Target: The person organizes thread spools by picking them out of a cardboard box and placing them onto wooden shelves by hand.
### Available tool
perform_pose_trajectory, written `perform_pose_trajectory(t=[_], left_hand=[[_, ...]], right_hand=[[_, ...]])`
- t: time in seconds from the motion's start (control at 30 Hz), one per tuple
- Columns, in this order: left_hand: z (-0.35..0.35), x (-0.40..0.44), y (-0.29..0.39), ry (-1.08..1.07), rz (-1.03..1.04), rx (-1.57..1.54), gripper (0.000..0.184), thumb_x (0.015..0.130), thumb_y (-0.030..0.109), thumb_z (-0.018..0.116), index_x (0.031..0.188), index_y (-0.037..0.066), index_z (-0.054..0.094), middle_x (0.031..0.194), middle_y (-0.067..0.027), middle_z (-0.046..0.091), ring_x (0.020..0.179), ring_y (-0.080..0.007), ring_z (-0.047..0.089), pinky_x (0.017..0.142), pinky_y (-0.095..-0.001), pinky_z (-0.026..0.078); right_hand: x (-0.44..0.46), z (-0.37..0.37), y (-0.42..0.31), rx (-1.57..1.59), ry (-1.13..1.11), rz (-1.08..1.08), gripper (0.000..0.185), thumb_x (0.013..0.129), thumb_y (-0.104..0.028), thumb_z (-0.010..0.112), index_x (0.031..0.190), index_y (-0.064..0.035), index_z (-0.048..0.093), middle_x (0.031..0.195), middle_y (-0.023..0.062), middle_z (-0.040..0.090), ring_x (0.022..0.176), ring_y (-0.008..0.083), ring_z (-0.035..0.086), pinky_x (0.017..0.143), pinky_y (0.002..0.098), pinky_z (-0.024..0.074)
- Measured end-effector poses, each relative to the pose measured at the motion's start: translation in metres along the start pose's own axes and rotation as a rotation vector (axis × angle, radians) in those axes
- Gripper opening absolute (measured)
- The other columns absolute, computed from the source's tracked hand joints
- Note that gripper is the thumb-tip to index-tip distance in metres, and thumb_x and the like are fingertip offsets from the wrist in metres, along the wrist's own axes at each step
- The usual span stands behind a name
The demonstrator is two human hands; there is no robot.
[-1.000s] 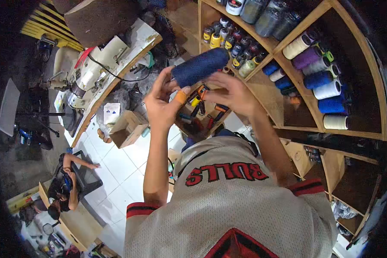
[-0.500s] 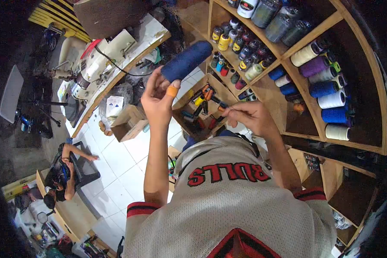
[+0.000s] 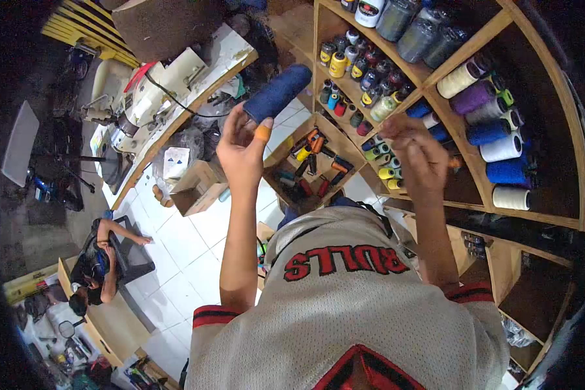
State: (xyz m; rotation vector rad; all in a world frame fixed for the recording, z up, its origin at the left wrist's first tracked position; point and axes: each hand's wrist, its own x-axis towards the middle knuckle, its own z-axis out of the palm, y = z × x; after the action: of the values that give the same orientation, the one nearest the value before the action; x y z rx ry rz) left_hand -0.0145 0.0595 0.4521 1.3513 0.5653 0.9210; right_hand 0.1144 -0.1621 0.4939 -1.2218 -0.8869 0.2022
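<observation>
My left hand (image 3: 244, 146) is closed round the lower end of a large dark blue thread spool (image 3: 278, 93), which tilts up to the right; something orange covers the thumb tip. To the right, in front of the shelves, my right hand (image 3: 419, 156) is raised with its fingers bent together. Whether a thin thread lies between those fingertips is too small to tell. Between and below the hands is an open wooden box (image 3: 276, 158) holding several small spools in orange, yellow, red and black.
Wooden shelves (image 3: 429, 81) with many thread spools curve along the right. A sewing machine (image 3: 166, 84) stands on a worktable (image 3: 208, 78) at upper left. An open cardboard box (image 3: 198, 188) is on the tiled floor (image 3: 195, 240). Another person (image 3: 101, 263) sits at lower left.
My right hand has moved from beside the blue spool down over the wooden box, then right and up towards the shelves. My left hand keeps the spool, now slightly farther left than at first.
</observation>
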Motion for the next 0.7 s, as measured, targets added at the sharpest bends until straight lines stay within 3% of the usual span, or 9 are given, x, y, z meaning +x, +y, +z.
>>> perform_pose_trajectory(t=[0.1,0.2,0.33,0.4,0.47,0.53,0.6,0.67,0.7], left_hand=[[-0.004,-0.001,-0.006,-0.005,0.007,0.207,0.05,0.074,0.006,0.071,0.117,-0.005,0.049,0.1,-0.0111,0.06,0.085,-0.0124,0.058,0.075,-0.0243,0.047],[-0.006,-0.004,-0.007,-0.104,0.066,0.39,0.052,0.074,0.007,0.071,0.12,-0.002,0.048,0.099,-0.0099,0.062,0.087,-0.0133,0.059,0.079,-0.0263,0.047],[-0.004,-0.011,-0.009,-0.335,0.229,0.598,0.055,0.065,0.003,0.07,0.117,0.0,0.052,0.098,-0.0098,0.062,0.086,-0.0127,0.06,0.079,-0.0277,0.048],[0.002,-0.018,0.009,-0.474,0.181,0.615,0.058,0.061,0.003,0.069,0.116,-0.001,0.052,0.102,-0.0101,0.061,0.089,-0.0137,0.059,0.082,-0.028,0.047],[0.001,-0.023,0.006,-0.549,0.21,0.381,0.052,0.058,0.005,0.066,0.108,0.0,0.056,0.092,-0.0084,0.062,0.083,-0.0145,0.059,0.079,-0.0264,0.046],[-0.001,-0.03,0.015,-0.604,0.118,0.08,0.052,0.059,0.005,0.069,0.108,-0.004,0.054,0.097,-0.0073,0.059,0.088,-0.0133,0.057,0.082,-0.0258,0.043],[0.005,-0.032,0.031,-0.508,0.047,-0.165,0.059,0.062,0.009,0.073,0.113,-0.008,0.048,0.102,-0.0083,0.056,0.092,-0.014,0.055,0.085,-0.0262,0.042],[0.004,-0.025,0.026,-0.332,0.093,-0.347,0.062,0.064,0.01,0.073,0.116,-0.009,0.045,0.104,-0.0098,0.056,0.093,-0.0155,0.055,0.086,-0.027,0.042],[0.013,-0.024,0.033,-0.181,0.076,-0.474,0.06,0.067,0.009,0.071,0.118,-0.01,0.044,0.104,-0.0116,0.057,0.091,-0.0167,0.057,0.084,-0.0274,0.044]], right_hand=[[0.025,0.0,-0.033,0.076,-0.079,-0.125,0.03,0.092,-0.02,0.044,0.081,0.0052,0.055,0.087,0.015,0.058,0.09,0.0254,0.058,0.082,0.0351,0.0443],[0.055,-0.003,-0.06,0.077,-0.086,-0.043,0.024,0.091,-0.02,0.045,0.088,0.0032,0.053,0.084,0.0109,0.054,0.084,0.0259,0.055,0.083,0.0444,0.042],[0.12,0.014,-0.066,0.02,-0.022,0.032,0.022,0.089,-0.02,0.051,0.093,0.0015,0.054,0.075,0.0053,0.053,0.07,0.0143,0.053,0.068,0.0279,0.0452],[0.16,0.015,-0.04,0.303,-0.051,0.189,0.023,0.091,-0.02,0.052,0.098,0.0015,0.057,0.068,0.0008,0.047,0.063,0.0141,0.051,0.06,0.03,0.047],[0.179,0.016,-0.014,0.314,-0.072,0.309,0.02,0.093,-0.025,0.049,0.091,-0.0056,0.054,0.073,0.0008,0.049,0.066,0.0132,0.048,0.062,0.0308,0.0443],[0.179,0.011,0.044,0.458,-0.1,0.368,0.019,0.087,-0.018,0.055,0.093,0.0002,0.054,0.071,0.0,0.049,0.06,0.0074,0.045,0.057,0.0205,0.0392],[0.156,0.006,0.089,0.851,-0.116,0.6,0.015,0.088,-0.015,0.053,0.097,-0.0035,0.051,0.065,-0.0044,0.039,0.054,0.0049,0.037,0.049,0.0181,0.0321],[0.111,0.019,0.1,1.005,0.071,0.786,0.014,0.089,-0.016,0.052,0.099,-0.0067,0.051,0.064,-0.0057,0.035,0.055,0.0058,0.035,0.054,0.0202,0.0338],[0.089,0.036,0.086,1.064,0.372,0.787,0.011,0.088,-0.015,0.053,0.095,-0.0061,0.052,0.062,-0.0027,0.036,0.053,0.0113,0.035,0.056,0.026,0.0356]])
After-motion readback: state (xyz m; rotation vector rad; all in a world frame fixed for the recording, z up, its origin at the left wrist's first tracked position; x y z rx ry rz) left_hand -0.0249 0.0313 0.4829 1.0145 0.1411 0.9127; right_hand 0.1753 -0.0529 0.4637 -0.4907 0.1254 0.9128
